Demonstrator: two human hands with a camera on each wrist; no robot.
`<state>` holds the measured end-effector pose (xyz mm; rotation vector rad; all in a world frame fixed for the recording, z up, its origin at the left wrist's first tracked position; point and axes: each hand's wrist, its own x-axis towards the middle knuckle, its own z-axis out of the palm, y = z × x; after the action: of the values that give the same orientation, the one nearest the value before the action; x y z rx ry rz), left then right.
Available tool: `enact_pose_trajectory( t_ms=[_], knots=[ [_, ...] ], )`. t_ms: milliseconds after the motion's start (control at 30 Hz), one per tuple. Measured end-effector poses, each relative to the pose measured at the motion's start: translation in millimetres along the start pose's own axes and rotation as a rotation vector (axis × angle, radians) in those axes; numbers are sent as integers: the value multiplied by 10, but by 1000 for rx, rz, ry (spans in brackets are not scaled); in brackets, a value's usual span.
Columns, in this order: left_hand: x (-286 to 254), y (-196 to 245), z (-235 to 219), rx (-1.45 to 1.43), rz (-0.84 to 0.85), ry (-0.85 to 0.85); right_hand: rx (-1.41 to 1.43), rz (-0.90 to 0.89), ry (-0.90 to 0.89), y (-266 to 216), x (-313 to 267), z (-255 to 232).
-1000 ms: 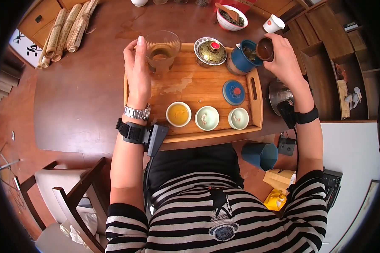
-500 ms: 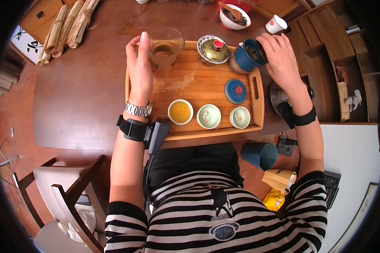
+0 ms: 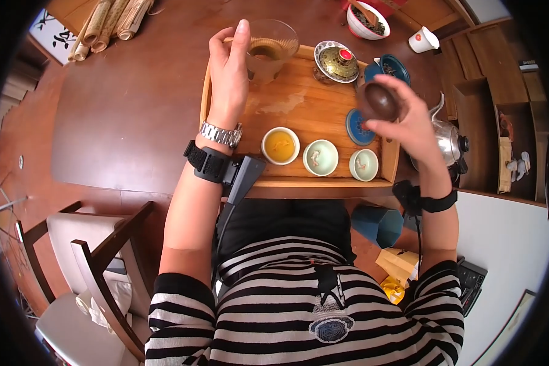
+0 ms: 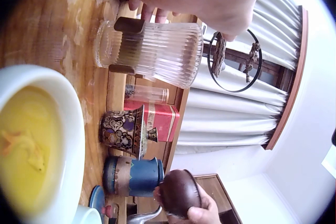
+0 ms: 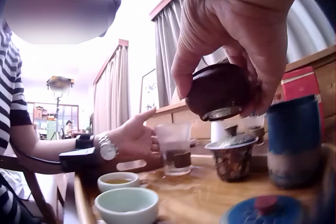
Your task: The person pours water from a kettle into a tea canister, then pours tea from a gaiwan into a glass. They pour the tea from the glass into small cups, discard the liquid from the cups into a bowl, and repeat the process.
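My left hand is beside a ribbed glass pitcher, its fingers fairly straight and its thumb raised. The pitcher stands on the wooden tray with some liquid inside. In my right hand, thumb and fingers grip a small dark brown cup, blurred in the head view. It is held up above the tray, in front of a blue canister with dark leaves inside. Under this hand lies the canister's blue lid with a red knob. A patterned lidded tea bowl sits nearby.
Along the tray's near edge stand a cup of yellow tea and two pale green cups. Right of the tray is a metal kettle. A bowl of leaves and a paper cup stand behind, bamboo scrolls at far left.
My right hand has drawn the brown cup away from the canister's mouth, toward me and over the lid. The left hand stays by the pitcher. The head view has shifted.
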<state>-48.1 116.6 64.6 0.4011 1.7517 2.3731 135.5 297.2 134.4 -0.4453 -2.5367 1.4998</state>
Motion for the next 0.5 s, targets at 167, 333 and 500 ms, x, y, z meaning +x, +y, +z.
enact_pose_trajectory(
  t_ms=[167,333,500],
  knots=[
    [19,-18,-20,49,2,7,-246,16,-83,180,0,353],
    [46,-98,-20,54,56,24,-376,1,-44,259,105,552],
    [-11,34,-6,53,15,7,-348,41,-54,282,177,623]
  ],
)
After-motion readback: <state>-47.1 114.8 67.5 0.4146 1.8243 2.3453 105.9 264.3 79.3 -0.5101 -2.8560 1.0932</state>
